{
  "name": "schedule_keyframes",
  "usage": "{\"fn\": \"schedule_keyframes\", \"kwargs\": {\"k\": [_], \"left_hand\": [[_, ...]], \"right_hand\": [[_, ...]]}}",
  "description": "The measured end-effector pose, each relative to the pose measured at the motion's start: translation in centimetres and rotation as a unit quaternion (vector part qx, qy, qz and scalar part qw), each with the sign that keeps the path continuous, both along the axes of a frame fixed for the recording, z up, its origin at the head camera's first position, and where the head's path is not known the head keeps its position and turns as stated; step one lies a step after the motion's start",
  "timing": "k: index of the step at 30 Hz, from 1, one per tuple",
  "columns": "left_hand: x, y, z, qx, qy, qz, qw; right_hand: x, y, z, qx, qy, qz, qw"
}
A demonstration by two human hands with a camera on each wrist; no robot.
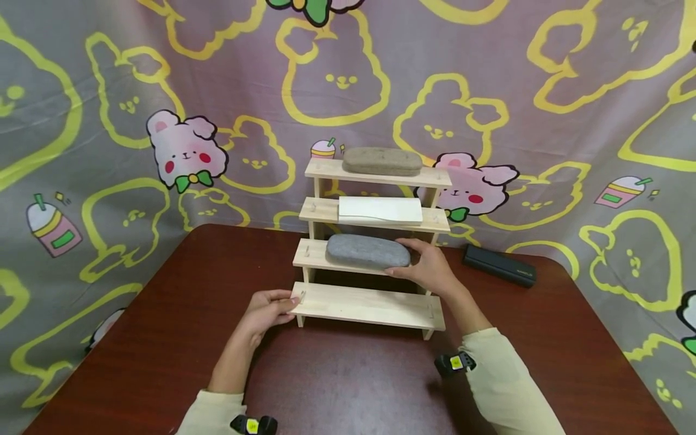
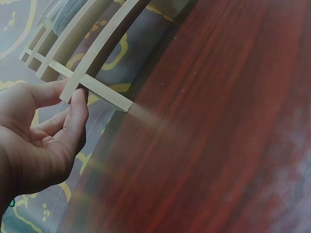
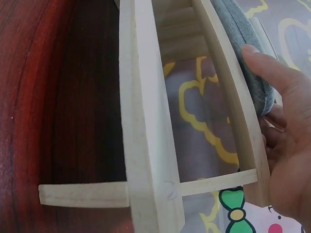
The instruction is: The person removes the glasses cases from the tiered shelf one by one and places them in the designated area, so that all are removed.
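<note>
A pale wooden stand point(image 1: 364, 304) rises in four steps on the table. On its second step from the bottom lies a grey fabric glasses case point(image 1: 364, 251). My right hand point(image 1: 432, 270) grips this case at its right end; in the right wrist view the thumb point(image 3: 265, 60) presses its front and the other fingers pass behind. My left hand point(image 1: 267, 312) pinches the left end of the lowest step between thumb and fingers. Above the grey case sits a white case point(image 1: 380, 209), and a brown fabric glasses case point(image 1: 382, 161) lies on the top step.
A black case point(image 1: 499, 266) with small lettering lies on the dark red-brown table point(image 1: 190, 326), right of the stand. Close behind the stand hangs a patterned cloth point(image 1: 244, 96) with yellow outlined bears. The lowest step carries nothing.
</note>
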State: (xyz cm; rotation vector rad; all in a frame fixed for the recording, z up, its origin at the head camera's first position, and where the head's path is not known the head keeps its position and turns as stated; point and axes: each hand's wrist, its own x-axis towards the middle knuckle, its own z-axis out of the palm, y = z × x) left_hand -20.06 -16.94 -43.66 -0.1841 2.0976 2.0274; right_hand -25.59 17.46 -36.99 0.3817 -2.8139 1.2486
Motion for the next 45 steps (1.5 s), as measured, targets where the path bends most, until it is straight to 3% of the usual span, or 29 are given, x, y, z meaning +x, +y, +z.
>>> {"fn": "schedule_keyframes", "kwargs": {"k": [24,45], "left_hand": [[-0.2,0.0,0.0,-0.004,0.004,-0.004,1.0],[-0.1,-0.1,-0.1,-0.004,0.004,0.0,1.0]], "right_hand": [[0.8,1.2,-0.3,-0.032,0.028,-0.009,0.999],[1.1,1.6,-0.8,-0.113,0.053,-0.001,0.992]]}}
